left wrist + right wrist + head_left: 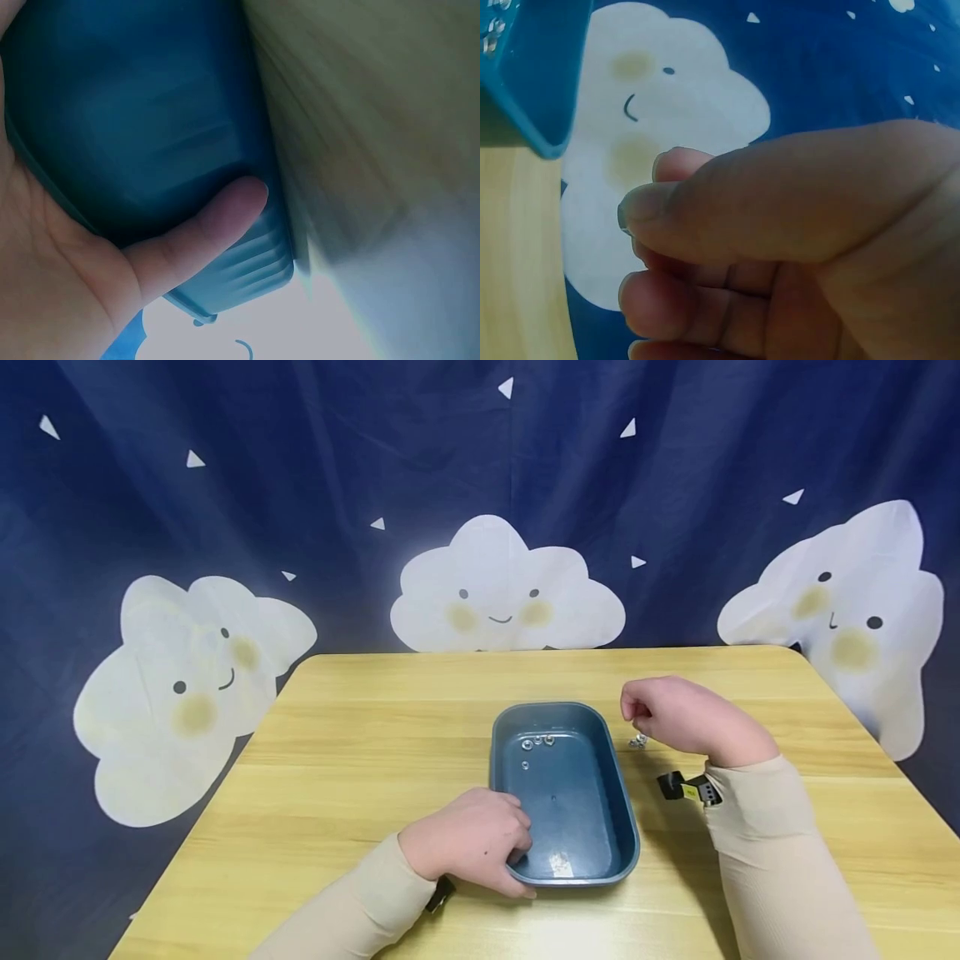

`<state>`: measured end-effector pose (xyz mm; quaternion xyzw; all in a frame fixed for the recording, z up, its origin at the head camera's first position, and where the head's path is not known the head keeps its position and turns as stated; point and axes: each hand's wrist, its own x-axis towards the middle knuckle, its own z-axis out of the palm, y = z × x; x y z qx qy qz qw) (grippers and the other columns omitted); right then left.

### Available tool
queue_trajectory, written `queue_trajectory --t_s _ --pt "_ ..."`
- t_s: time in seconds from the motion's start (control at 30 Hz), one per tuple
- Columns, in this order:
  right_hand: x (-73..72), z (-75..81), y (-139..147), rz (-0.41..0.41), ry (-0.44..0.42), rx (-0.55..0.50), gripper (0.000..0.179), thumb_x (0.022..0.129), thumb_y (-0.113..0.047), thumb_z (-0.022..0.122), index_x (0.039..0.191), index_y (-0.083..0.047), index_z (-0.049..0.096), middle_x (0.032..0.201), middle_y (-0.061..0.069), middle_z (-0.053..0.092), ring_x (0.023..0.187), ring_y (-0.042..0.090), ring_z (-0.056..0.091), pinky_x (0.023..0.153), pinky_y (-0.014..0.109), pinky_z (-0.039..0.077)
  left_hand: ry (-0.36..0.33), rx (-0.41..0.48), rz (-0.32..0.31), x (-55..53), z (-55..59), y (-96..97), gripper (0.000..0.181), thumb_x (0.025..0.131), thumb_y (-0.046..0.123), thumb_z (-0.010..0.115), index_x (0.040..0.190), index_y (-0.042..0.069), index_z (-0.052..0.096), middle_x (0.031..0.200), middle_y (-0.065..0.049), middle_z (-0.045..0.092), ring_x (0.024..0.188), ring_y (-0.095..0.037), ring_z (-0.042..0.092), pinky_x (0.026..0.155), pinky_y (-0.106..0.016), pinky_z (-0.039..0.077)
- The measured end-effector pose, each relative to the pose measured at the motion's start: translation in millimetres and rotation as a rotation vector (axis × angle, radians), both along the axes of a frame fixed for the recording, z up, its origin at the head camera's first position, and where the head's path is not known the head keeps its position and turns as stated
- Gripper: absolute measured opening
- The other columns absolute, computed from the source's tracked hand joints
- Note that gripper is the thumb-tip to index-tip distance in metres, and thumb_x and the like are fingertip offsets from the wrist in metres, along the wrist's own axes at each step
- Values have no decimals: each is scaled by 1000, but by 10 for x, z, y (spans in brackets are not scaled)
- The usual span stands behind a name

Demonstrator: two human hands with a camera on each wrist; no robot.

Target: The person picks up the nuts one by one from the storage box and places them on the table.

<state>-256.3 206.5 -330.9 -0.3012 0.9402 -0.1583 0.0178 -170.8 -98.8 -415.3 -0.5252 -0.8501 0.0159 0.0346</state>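
My left hand [480, 839] grips the near left corner of a blue plastic bin [626, 827], fingers curled over the rim. In the left wrist view the thumb [225, 217] lies along the bin's outer wall. Several small metal nuts [527, 745] lie toward the far left of the bin floor. Beyond the bin's right side my right hand [686, 718] is raised over the table, above a few small shiny metal pieces [637, 742]. Its thumb and forefinger pinch a small metal nut [622, 218], mostly hidden by the fingertips.
The wooden table [360, 743] bears the bin right of its middle. Behind it hangs a dark blue curtain [337, 460] with cloud faces. A small black camera [686, 787] sits at my right wrist. A pale patch [560, 864] marks the bin's near end.
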Motion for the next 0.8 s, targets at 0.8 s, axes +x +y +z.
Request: queue_trajectory --t_s 0.8 --pt "-165 -340 66 13 -173 9 17 81 2 62 80 -15 59 74 -5 53 71 15 50 68 35 41 14 -4 3 18 15 8 52 76 71 71 55 31 44 65 22 37 67 -4 39 57 -17 32"
